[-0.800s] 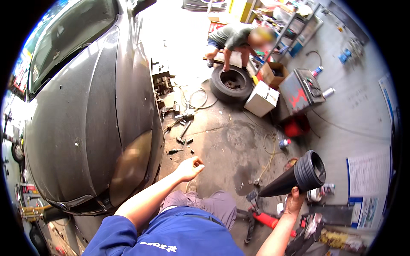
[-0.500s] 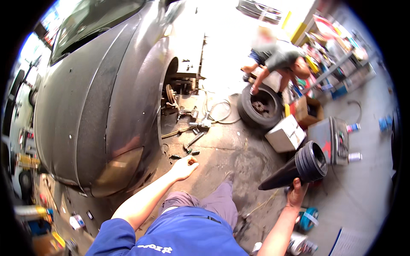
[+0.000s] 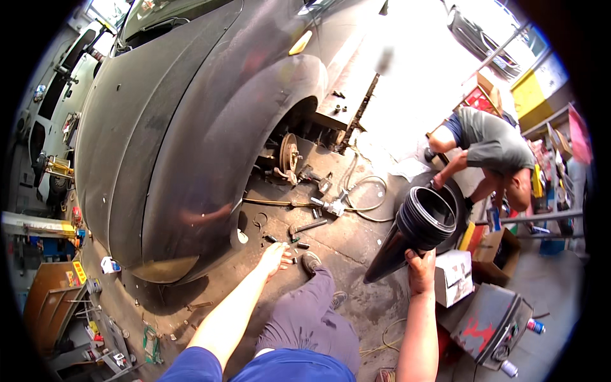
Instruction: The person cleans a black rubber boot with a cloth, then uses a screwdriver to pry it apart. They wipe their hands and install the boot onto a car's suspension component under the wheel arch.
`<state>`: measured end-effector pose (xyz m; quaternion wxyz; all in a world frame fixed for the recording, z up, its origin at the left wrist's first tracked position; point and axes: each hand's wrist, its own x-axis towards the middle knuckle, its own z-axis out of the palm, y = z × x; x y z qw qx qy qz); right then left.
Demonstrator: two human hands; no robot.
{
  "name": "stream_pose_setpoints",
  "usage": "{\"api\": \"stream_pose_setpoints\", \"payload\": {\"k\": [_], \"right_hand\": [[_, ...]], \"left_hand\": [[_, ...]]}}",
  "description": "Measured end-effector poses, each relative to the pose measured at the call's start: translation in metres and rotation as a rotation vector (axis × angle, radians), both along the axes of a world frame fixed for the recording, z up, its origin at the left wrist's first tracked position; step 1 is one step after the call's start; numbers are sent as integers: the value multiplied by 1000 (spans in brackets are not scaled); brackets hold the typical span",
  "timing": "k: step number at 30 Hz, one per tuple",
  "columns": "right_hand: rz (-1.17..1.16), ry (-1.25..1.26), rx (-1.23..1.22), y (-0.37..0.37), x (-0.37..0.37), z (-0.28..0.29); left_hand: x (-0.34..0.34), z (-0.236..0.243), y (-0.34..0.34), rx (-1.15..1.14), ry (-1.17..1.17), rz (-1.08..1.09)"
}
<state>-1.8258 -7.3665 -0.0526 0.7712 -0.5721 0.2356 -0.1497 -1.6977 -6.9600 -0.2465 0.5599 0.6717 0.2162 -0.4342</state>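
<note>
My right hand (image 3: 421, 270) grips a black cone-shaped tube (image 3: 402, 232) from below. The tube's wide, ribbed end faces up and its narrow end points down to the left. Nothing is in my left hand (image 3: 275, 260), which hangs over the floor with its fingers apart. Just beyond it lie a hammer (image 3: 310, 225) and several small dark sockets. Farther off, an air-hose tool (image 3: 332, 206) rests beside a coiled hose. On the left stands a dark car (image 3: 210, 127), its wheel off and its brake disc (image 3: 289, 156) exposed.
A co-worker (image 3: 493, 137) bends over a tyre (image 3: 453, 197), partly hidden behind the tube. At right are a white box (image 3: 453, 275), a cardboard box (image 3: 496, 254) and a grey toolbox (image 3: 493, 325). A long bar (image 3: 277, 202) crosses the floor near the wheel arch.
My view has swung to the right and closer to the car. The tube now stands more upright in my right hand. My left hand's fingers have spread from a looser curl.
</note>
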Motion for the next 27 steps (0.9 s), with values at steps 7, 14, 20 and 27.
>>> {"api": "stream_pose_setpoints", "payload": {"k": [7,14,20,27], "right_hand": [[132,60,180,-16,127,-147],[453,188,174,11,230,-343],[783,187,342,33,278,-479],[1168,196,417,33,307,-527]], "left_hand": [[125,-133,-67,-71,86,372],[211,-279,-65,-141,-9,776],[236,-340,-53,-500,-166,740],[262,-394,-52,-876,-272,700]]}}
